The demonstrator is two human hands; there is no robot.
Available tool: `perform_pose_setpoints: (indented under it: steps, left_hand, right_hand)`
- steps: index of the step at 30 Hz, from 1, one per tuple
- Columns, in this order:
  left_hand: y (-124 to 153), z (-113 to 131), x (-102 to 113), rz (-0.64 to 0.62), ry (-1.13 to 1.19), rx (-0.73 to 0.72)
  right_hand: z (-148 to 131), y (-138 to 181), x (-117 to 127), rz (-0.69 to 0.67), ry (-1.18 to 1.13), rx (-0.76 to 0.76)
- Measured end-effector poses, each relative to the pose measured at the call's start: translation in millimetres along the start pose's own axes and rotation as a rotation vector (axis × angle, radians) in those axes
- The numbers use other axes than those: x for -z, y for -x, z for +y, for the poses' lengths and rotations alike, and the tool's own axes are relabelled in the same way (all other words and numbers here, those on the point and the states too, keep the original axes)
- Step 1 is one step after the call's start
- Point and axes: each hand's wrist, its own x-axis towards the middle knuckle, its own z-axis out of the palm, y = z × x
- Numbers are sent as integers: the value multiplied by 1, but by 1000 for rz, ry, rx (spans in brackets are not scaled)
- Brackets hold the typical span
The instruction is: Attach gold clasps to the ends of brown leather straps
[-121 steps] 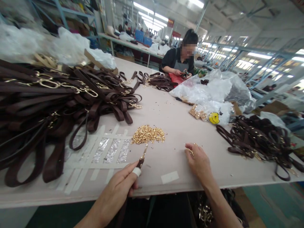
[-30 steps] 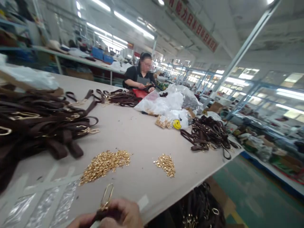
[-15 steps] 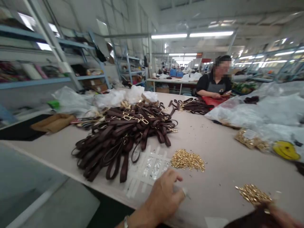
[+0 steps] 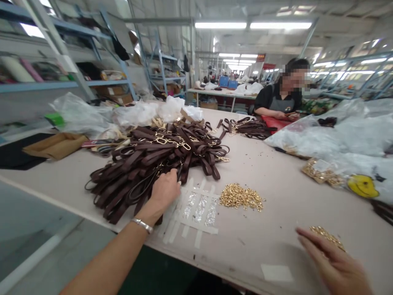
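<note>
My left hand reaches into a heap of dark brown leather straps with gold clasps. Its fingers are curled around one looped strap at the near right side of the heap. My right hand is at the lower right, slightly blurred, fingers stretched out and no strap in it. Just behind its fingers, partly covered by them, is a small pile of gold metal pieces. A larger pile of small gold pieces lies on the table between the hands.
Clear packets are taped to the table. Plastic bags and a bag of gold parts line the right side. More straps lie farther back, near a seated person. A brown paper piece sits left.
My left hand has moved left and forward from the bare table onto the strap heap and closed on a strap. The dark brown item in my right hand is no longer in view.
</note>
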Motion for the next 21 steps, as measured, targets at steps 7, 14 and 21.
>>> perform_pose_setpoints:
  steps: [7,14,21]
  left_hand:
    - [33,-2,6,-72,73,-26]
    - [80,-1,3,-174,262,-29]
    - [50,-7,0,-140,399,59]
  right_hand:
    - [-67,6,-116,-327,271,409]
    - [-56,3,-151,-247,246,516]
    - [-52,6,-144,-199,95,459]
